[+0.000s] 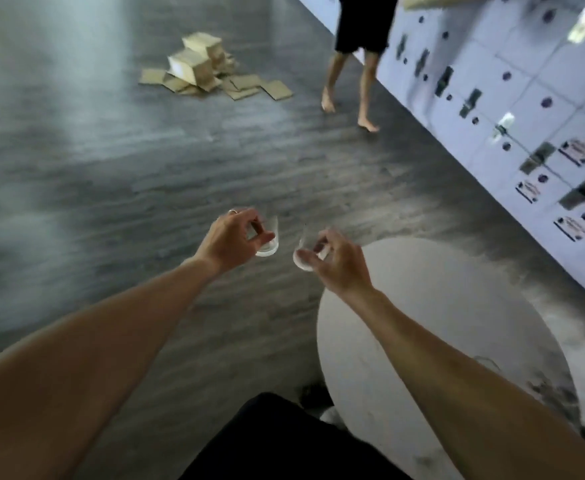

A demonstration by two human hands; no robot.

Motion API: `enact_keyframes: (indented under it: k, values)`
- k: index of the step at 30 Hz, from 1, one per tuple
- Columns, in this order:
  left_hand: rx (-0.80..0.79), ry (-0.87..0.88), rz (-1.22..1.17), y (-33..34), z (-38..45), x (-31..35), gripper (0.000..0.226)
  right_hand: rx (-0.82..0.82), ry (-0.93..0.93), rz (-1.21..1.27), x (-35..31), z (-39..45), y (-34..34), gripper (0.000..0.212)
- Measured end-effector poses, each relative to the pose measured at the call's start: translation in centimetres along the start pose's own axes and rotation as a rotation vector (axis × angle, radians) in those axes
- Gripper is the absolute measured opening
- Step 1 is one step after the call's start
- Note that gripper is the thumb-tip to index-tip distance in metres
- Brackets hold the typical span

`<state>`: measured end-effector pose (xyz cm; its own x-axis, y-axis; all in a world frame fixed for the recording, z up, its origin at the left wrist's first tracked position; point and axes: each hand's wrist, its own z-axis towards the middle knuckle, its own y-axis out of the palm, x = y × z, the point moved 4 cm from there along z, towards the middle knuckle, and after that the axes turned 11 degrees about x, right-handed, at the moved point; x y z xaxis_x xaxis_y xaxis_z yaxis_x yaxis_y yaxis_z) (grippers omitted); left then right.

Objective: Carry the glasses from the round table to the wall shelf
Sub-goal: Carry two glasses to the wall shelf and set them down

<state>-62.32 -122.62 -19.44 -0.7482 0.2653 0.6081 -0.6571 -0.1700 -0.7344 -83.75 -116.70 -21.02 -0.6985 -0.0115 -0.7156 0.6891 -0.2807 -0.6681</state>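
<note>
Dark wood floor (111, 168) fills most of the view, blurred. White tiled wall (526, 98) runs along the right. Round white worktop (440, 306) sits lower right, under the right forearm. Second person (360, 57) stands barefoot near the wall. Cardboard pile (208, 67) lies on the floor, far off. Left hand (232, 240) grips a clear glass (268, 237), fingers (261, 237) curled round its side, held over the floor. Right hand (339, 261) grips a second glass (303, 251), tilted, fingertips pinching its near side, just past the worktop edge. The two glasses are near each other, apart.
</note>
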Motion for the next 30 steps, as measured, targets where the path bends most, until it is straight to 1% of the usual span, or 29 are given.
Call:
enact_keyframes:
  k: [3, 5, 7, 10, 15, 18, 22, 30]
  values:
    - [0.087, -0.023, 0.033, -7.4, 1.7, -2.7, 0.032, 0.018, -0.102, 0.040, -8.1, 3.6, 1.5, 0.036]
    - [0.149, -0.019, 0.059, -13.2, 2.4, -4.8, 0.032, 0.016, -0.187, 0.055, -13.9, 5.4, 3.1, 0.034]
    - [0.204, -0.010, 0.059, -18.8, 2.5, -6.2, 0.031, 0.005, -0.248, 0.075, -19.2, 6.8, 4.5, 0.036]
    - [0.324, -0.040, 0.093, -27.6, 1.4, -9.1, 0.031, -0.039, -0.350, 0.144, -27.7, 8.1, 7.3, 0.040]
    - [0.497, -0.142, 0.217, -39.1, -2.5, -14.2, 0.029, -0.131, -0.542, 0.249, -41.2, 8.3, 12.9, 0.040]
    - [0.567, -0.226, 0.322, -44.2, -5.6, -17.0, 0.028, -0.194, -0.641, 0.307, -47.6, 6.9, 16.7, 0.040]
    - [0.661, -0.343, 0.439, -50.9, -9.6, -21.0, 0.027, -0.322, -0.746, 0.372, -55.2, 4.4, 23.1, 0.040]
    - [0.844, -0.536, 0.551, -61.9, -13.9, -27.8, 0.031, -0.564, -0.985, 0.492, -68.6, -0.3, 34.0, 0.040]
